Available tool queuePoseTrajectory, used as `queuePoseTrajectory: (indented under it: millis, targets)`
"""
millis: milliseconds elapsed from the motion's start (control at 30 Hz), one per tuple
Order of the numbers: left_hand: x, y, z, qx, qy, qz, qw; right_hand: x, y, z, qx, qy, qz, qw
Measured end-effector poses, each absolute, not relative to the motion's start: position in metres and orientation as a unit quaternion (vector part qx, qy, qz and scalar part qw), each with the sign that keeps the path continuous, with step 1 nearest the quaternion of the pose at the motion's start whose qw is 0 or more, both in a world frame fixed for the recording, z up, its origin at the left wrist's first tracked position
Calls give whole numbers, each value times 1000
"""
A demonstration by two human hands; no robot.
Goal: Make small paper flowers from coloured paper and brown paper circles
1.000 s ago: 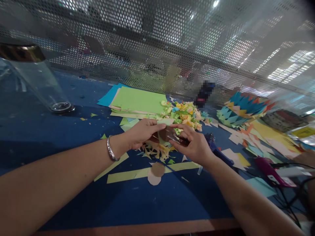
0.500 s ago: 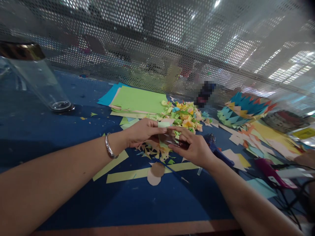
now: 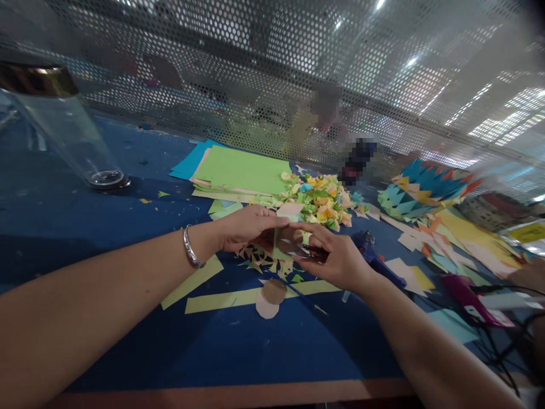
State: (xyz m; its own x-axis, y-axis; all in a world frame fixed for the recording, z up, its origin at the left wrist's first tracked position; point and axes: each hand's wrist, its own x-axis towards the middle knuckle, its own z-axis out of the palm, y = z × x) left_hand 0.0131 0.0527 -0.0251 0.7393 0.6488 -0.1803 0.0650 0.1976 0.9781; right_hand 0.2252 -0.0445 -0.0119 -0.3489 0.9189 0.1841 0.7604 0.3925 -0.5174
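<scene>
A craft workspace; coloured sheets (image 3: pixel 244 171), paper scraps (image 3: pixel 256 263) and a blue worktable (image 3: pixel 204 352) show it.

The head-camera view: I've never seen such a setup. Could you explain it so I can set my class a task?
There is no machine here. You see a person's own bare hands through a camera worn on the head, looking forward and down. The left hand holds pale green paper; the right hand holds a dark tool, perhaps scissors, mostly hidden by the fingers. On the blue table lie a stack of coloured sheets with green on top, a heap of small paper pieces and, toward the right, a spiky paper bowl. A clear bottle is at the far left.
</scene>
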Motion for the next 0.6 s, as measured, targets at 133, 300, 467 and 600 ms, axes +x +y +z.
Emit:
queuePoseTrajectory:
  millis: [133,300,467,600]
  targets:
    - [14,52,-23,584,298,188,731,224,-46,-10,-520,-811,175,203]
    - [13,49,-14,571,299,162,748,224,-47,-9,-517,-818,170,185]
    - [12,49,-13,569,300,163,748,225,-47,-9,-517,-813,186,192]
    - [11,51,-15,567,275,161,759,226,-48,-9,-513,-814,189,195]
